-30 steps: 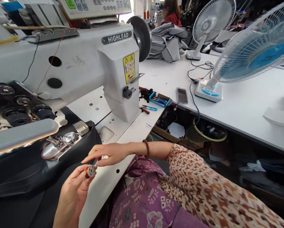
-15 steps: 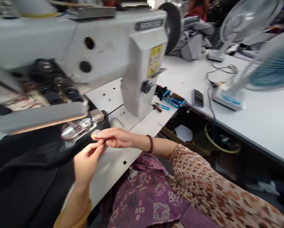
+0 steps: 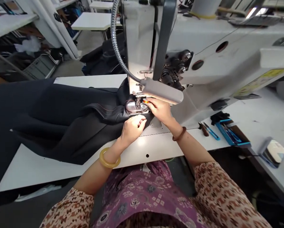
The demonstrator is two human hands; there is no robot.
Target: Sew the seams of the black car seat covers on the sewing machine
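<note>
Pinching small round orange-and-white bobbin point(image 3: 145, 100) in bare right hand point(image 3: 160, 109), frame centre, seemingly for fine control; curling bare left hand point(image 3: 132, 128) below, cannot tell whether pinching anything.

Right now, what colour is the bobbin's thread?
Orange, on the bobbin; the head view shows it best.

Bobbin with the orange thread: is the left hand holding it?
No: the bobbin is pinched by the right hand, while the left hand is apart from it.
</note>
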